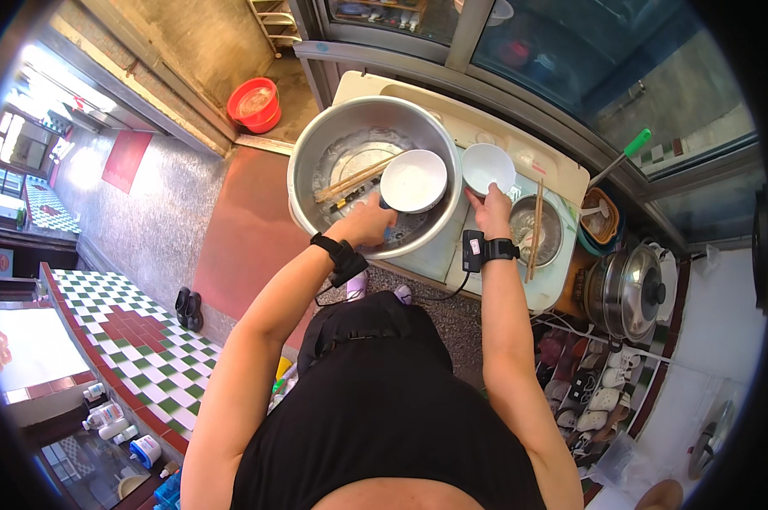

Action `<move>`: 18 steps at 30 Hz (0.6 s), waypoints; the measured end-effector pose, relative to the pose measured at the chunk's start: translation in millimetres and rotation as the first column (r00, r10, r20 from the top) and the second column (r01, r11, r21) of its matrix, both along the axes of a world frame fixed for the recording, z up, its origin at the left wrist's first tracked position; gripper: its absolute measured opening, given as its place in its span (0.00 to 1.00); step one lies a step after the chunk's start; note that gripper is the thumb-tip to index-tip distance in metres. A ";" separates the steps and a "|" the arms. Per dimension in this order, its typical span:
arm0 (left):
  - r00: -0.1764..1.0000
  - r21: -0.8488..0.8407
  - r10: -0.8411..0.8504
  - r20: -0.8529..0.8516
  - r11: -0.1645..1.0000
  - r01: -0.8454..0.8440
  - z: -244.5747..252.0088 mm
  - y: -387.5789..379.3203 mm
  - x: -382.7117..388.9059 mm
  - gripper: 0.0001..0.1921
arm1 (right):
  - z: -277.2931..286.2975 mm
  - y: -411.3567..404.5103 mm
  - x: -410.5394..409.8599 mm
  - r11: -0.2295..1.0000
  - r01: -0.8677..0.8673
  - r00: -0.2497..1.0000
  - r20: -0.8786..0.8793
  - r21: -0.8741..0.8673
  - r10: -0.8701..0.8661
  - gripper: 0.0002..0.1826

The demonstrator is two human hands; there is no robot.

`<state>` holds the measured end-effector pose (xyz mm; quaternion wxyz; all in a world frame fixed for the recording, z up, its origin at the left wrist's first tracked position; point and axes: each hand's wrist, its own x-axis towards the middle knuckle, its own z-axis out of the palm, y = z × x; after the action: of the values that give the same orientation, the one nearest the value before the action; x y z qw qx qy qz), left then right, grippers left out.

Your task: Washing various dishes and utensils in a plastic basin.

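A large round metal basin (301, 166) stands in front of me with water in it. Inside lie several chopsticks (358, 178) and a white bowl (413, 182). My left hand (366, 222) reaches over the basin's near side, its curled fingers against the lower left of that bowl. Something blue shows beneath this hand; whether the fingers grip it or the bowl is hidden. On the right, my right hand (491, 207) holds a second white bowl (488, 167) by its near rim, beside the basin. Both wrists wear black straps with small devices.
A smaller metal basin (546, 223) with chopsticks (535, 233) across it sits on the light-coloured surface at right. Farther right are a lidded steel pot (636, 293), an orange basket (599, 220) and a shoe rack. A red bucket (256, 107) stands by the doorway.
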<state>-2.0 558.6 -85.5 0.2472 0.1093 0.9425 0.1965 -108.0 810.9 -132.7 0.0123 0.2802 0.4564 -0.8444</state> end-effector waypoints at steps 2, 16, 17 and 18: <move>0.998 -0.017 0.042 0.048 0.999 -0.041 -10.4 -11.7 -6.1 0.16 | 5.2 -4.7 5.3 0.999 -0.024 0.999 0.047 -0.045 0.026 0.23; 0.925 0.546 0.331 -0.186 0.818 -0.183 41.8 2.9 -27.1 0.14 | 58.8 -31.1 50.1 0.988 -0.059 0.969 0.247 0.145 0.021 0.14; 0.925 0.545 0.331 -0.185 0.818 -0.184 26.6 5.1 -27.9 0.14 | 62.9 -36.2 53.4 0.983 -0.131 0.975 0.195 0.126 0.104 0.15; 0.931 0.445 0.194 -0.311 0.895 -0.038 19.2 11.0 -28.3 0.17 | 64.6 -37.9 55.8 0.974 -0.198 0.973 0.142 0.114 0.181 0.16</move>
<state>-30.3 569.6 -66.4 0.0345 0.1369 0.9090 0.3922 -52.2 772.9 -68.1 0.1049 0.2903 0.5321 -0.7884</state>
